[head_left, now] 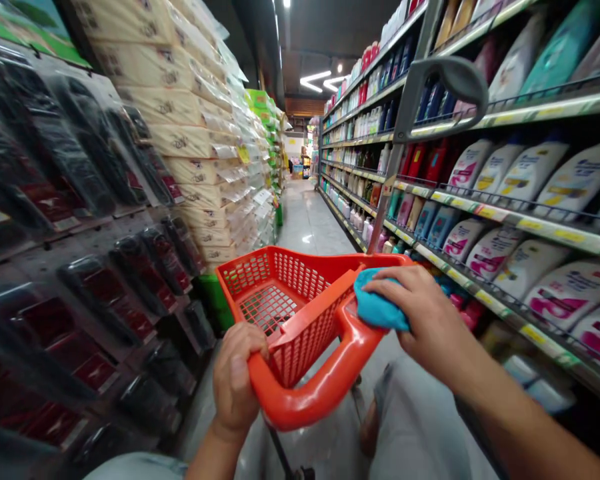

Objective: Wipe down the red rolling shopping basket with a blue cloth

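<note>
An orange-red plastic shopping cart (305,403) stands in front of me, its thick curved handle towards my body. My left hand (237,373) is wrapped round the left end of that handle. On the right end, my right hand (420,300) presses a blue cloth (383,310) against the plastic, its fingers curled over the top of the bunched fabric. The cart's mesh basket (270,300) lies just beyond the handle, and no goods show in it. A grey hooked piece (443,93) on an upright pole rises at the cart's far right.
Shelves of shampoo bottles (520,170) line the right side closely. On the left hang packaged dark items (100,280), with tall stacks of wrapped tissue packs (195,143) behind them. A shiny tiled aisle floor (303,203) runs ahead between them.
</note>
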Motion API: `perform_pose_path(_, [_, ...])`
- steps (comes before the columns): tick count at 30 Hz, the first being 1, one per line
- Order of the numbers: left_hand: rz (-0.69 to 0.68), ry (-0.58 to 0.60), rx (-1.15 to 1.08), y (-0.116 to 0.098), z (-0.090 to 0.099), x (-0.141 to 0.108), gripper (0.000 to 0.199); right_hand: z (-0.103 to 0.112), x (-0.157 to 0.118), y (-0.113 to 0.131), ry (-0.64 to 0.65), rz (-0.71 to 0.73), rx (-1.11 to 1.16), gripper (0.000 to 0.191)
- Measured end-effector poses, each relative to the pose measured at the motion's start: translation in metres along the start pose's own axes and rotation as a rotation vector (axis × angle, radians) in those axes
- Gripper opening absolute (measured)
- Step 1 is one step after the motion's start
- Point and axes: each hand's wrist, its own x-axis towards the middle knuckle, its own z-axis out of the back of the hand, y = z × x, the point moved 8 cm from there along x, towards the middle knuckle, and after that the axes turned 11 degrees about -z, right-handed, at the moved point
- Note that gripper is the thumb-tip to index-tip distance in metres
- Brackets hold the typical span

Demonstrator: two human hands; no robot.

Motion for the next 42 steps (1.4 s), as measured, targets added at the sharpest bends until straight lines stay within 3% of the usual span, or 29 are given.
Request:
perform_pose_path(4, [0.04,0.019,0.004,0.002,0.004,0.002,0.046,-0.015,-0.064,0.043,-0.168,0.041,0.263,0.058])
perform_pose_path(7, [0.127,0.121,0.011,-0.004,0.006,0.006,0.045,-0.018,-0.074,0.035,-0.283,-0.004,0.323,0.05])
perform_pose_path(9, [0.119,0.224,0.047,-0.021,0.002,0.01,0.043,-0.017,-0.073,0.013,-0.412,-0.129,0.362,0.047])
perform_pose_path(12, [-0.024,0.339,0.098,-0.063,-0.011,0.017,0.04,-0.019,-0.082,-0.006,-0.564,-0.316,0.449,0.047])
perform_pose_path(14, [-0.083,0.376,0.131,-0.086,-0.022,0.017,0.035,-0.028,-0.089,0.011,-0.538,-0.267,0.456,0.045])
perform_pose_path(16, [-0.079,0.363,0.173,-0.097,-0.028,0.016,0.034,-0.036,-0.098,0.039,-0.485,-0.11,0.443,0.041])
perform_pose_path(19, [-0.059,0.308,0.204,-0.099,-0.029,0.015,0.035,-0.041,-0.106,0.055,-0.518,0.012,0.438,0.038])
perform_pose_path(25, [-0.036,0.333,0.241,-0.089,-0.029,0.018,0.036,-0.044,-0.096,0.019,-0.635,-0.248,0.6,0.031])
perform_pose_path(28, [-0.005,0.308,0.257,-0.083,-0.028,0.02,0.036,-0.065,-0.102,0.02,-0.68,-0.216,0.678,0.031])
perform_pose_path(31, [-0.002,0.294,0.232,-0.077,-0.025,0.021,0.035,-0.118,-0.106,0.015,-0.541,-0.202,0.793,0.037])
perform_pose_path(33, [0.007,0.296,0.21,-0.071,-0.023,0.021,0.034,-0.161,-0.109,-0.001,-0.411,-0.372,0.88,0.041])
perform_pose_path(35, [0.023,0.295,0.189,-0.066,-0.02,0.021,0.034,-0.191,-0.114,-0.017,-0.363,-0.57,0.942,0.044])
perform_pose_path(37, [0.043,0.289,0.174,-0.062,-0.018,0.021,0.034,-0.198,-0.112,-0.019,-0.386,-0.607,0.973,0.048])
perform_pose_path(40, [0.059,0.264,0.155,-0.058,-0.017,0.021,0.036,-0.197,-0.095,0.005,-0.353,-0.424,0.948,0.058])
perform_pose_path(42, [0.064,0.243,0.149,-0.056,-0.017,0.02,0.037,-0.21,-0.088,0.024,-0.282,-0.343,0.891,0.058])
